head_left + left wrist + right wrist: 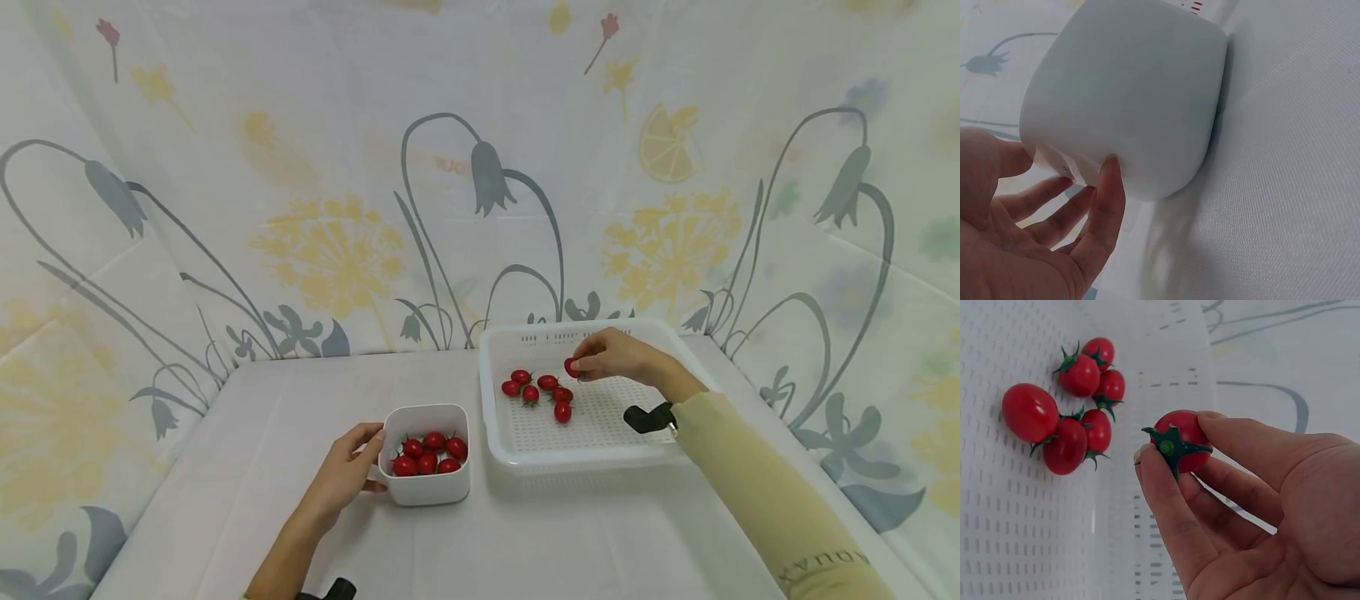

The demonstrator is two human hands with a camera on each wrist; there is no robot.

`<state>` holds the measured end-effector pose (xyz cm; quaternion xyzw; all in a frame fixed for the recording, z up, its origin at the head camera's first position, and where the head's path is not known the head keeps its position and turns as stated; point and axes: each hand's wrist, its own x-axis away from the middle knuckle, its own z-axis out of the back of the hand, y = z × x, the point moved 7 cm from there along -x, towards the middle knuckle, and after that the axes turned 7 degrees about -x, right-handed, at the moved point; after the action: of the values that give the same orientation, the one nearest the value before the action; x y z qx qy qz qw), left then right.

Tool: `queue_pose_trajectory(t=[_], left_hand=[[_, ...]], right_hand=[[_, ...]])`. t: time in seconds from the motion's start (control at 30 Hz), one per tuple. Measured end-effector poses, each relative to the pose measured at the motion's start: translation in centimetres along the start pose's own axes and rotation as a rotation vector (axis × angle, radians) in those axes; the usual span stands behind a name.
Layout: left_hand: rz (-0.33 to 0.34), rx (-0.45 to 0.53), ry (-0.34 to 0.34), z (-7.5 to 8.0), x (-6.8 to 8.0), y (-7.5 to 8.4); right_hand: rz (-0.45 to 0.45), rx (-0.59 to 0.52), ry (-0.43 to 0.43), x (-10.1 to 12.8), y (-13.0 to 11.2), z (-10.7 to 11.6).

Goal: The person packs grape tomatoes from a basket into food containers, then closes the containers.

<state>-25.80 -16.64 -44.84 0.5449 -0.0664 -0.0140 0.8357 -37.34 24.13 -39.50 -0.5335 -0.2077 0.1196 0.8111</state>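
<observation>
A red oval tomato (1186, 422) is pinched by the right hand (618, 355) over a white perforated basket (585, 457), a white squarish tub (430, 491) gripped by the left hand (347, 469)

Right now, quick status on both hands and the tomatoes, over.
Right hand pinching one tomato over the white basket. Left hand holding the white container. Six tomatoes in basket, more in container. Basket wall between held tomato and container.

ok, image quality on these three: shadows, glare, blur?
Head: soft, even light, no harsh shadows. Left wrist: dimmer; the white container looks grey, with a shadow along its edge on the cloth. Right wrist: small highlight on the leftmost tomato; backdrop print beyond the fingers looks soft.
</observation>
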Motion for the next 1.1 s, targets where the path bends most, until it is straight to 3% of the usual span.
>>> queue_pose_trajectory(t=[0.27, 0.6, 1.1], left_hand=[[-0.010, 0.008, -0.003, 0.1, -0.1, 0.1], [0.000, 0.004, -0.003, 0.1, -0.1, -0.1], [0.000, 0.013, -0.006, 0.0, -0.1, 0.0]], right_hand=[[0.010, -0.063, 0.022, 0.4, -0.9, -0.8], [0.038, -0.079, -0.012, 1.4, -2.7, -2.7], [0.114, -0.046, 0.026, 2.4, -6.7, -7.4]])
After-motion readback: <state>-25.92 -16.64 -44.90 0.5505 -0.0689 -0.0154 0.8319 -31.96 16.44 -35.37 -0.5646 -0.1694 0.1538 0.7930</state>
